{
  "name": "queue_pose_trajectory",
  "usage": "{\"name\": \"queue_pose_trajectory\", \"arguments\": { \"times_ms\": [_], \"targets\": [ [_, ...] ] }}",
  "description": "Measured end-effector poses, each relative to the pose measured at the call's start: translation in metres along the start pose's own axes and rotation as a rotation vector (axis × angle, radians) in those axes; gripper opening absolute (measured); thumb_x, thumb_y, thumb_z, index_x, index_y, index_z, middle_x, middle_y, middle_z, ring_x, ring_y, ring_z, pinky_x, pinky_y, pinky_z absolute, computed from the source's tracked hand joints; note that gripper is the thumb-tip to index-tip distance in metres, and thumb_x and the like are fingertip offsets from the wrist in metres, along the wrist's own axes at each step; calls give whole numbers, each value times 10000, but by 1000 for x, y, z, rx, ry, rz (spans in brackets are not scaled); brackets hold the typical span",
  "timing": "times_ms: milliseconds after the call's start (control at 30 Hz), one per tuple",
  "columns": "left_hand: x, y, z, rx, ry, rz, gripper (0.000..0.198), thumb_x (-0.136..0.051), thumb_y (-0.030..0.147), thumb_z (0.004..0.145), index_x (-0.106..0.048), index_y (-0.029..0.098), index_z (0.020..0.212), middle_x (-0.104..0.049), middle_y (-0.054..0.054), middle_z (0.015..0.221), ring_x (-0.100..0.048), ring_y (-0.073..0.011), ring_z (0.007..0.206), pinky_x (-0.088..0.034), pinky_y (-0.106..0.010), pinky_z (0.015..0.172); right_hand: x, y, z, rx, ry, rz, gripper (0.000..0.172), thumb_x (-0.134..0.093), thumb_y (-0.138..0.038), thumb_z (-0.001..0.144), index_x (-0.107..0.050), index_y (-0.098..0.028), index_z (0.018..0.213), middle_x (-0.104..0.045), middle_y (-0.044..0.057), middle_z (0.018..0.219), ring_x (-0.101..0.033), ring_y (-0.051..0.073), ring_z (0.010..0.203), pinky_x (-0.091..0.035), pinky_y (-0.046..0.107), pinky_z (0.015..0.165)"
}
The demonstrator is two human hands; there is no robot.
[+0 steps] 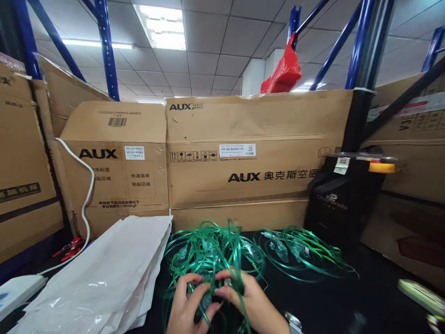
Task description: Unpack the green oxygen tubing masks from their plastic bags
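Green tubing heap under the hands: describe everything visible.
The green tangle is thin, glossy, translucent tubing, plastic-looking, looped loosely and crossing in many directions. Clear pieces sit among the strands; their exact shape is unclear. It lies heaped on the black tabletop, in front of the wide carton; contact with the carton can't be told. The left hand and right hand have their fingers in its near side, with strands crossing over the right.

curled left hand (187, 304) beside right hand (259, 299)

Red bag (283, 72) above AUX cardboard boxes (278, 125)
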State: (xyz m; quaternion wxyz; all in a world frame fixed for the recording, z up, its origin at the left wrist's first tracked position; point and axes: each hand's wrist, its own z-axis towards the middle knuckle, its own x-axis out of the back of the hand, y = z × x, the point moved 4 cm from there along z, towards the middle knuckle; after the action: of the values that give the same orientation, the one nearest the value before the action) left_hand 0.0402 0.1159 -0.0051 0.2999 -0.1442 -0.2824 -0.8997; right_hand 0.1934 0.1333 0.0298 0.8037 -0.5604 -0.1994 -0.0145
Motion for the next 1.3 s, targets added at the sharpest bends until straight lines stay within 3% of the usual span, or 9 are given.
{"name": "queue_pose_trajectory", "arguments": {
  "times_ms": [100, 167, 300, 400, 767, 900, 1000, 1167, 1300],
  "targets": [
    [-12, -10, -5, 211, -23, -131, 460, -666, 231, 637, -517, 197, 1070, -620, -82, 979, -615, -239, 905, -509, -354, 764, -10, 5, -1, 25, 28, -153, 302, -675, -437, 670, -580, -176, 789, -539, -10, 694, -482, 140, 640, -401, 228, 603],
    [-20, -13, -5, 273, -126, -146, 581, -699, 221, 583, -486, 192, 1123, -650, -86, 1013, -618, -255, 932, -502, -378, 782, -13, 5, -1, 71, 39, -250, 238, -582, -420, 766, -564, -185, 795, -576, 13, 754, -516, 156, 700, -410, 238, 663],
    [-23, -9, -1, 225, -168, -22, 380, -681, 194, 580, -601, 231, 949, -670, -73, 959, -602, -296, 929, -440, -483, 817, -15, 5, -1, 120, 26, -276, 256, -417, -379, 879, -566, -191, 788, -610, 26, 787, -553, 158, 751, -411, 235, 710],
    [-22, -3, 2, 213, -149, -74, 295, -613, 145, 604, -605, 211, 891, -654, -67, 885, -599, -268, 861, -454, -455, 780, -14, 7, 1, 113, 54, -251, 310, -407, -413, 879, -577, -182, 762, -609, 21, 738, -547, 155, 699, -418, 233, 671],
    [-13, 8, 22, 114, -285, -314, 406, -530, 63, 644, -549, 193, 1028, -590, -84, 997, -557, -220, 945, -463, -384, 848, -6, -8, 1, 182, 150, -122, 300, -473, -447, 831, -591, -193, 723, -583, 33, 721, -515, 169, 667, -429, 262, 655],
    [-6, 0, 15, 48, -244, -102, 479, -463, -12, 598, -586, 208, 1006, -599, -79, 970, -543, -240, 955, -430, -432, 881, 37, -2, 6, -74, 472, 225, 391, -568, -567, 702, -482, -199, 602, -437, -40, 502, -387, 107, 448, -335, 214, 411],
    [-7, -7, 11, 100, -265, -29, 388, -499, 42, 668, -580, 203, 1011, -608, -82, 968, -562, -239, 936, -474, -407, 830, 64, 0, 8, -174, 643, 400, 416, -626, -578, 634, -430, -211, 628, -398, -73, 488, -347, 78, 408, -260, 186, 366],
    [-18, -3, 6, 13, -265, 32, 469, -507, 68, 703, -507, 220, 1147, -609, -89, 1059, -546, -248, 1027, -412, -493, 923, 48, -12, 8, -131, 376, 302, 453, -575, -608, 670, -382, -209, 575, -339, -91, 409, -266, 57, 343, -189, 196, 341],
    [-17, -8, 1, -61, -330, 8, 500, -561, 96, 686, -496, 244, 1159, -610, -91, 1115, -550, -250, 1061, -449, -454, 908, 54, -42, 7, -28, 419, 223, 447, -590, -581, 680, -389, -200, 561, -311, -93, 410, -258, 52, 353, -192, 195, 348]
  ]
}}
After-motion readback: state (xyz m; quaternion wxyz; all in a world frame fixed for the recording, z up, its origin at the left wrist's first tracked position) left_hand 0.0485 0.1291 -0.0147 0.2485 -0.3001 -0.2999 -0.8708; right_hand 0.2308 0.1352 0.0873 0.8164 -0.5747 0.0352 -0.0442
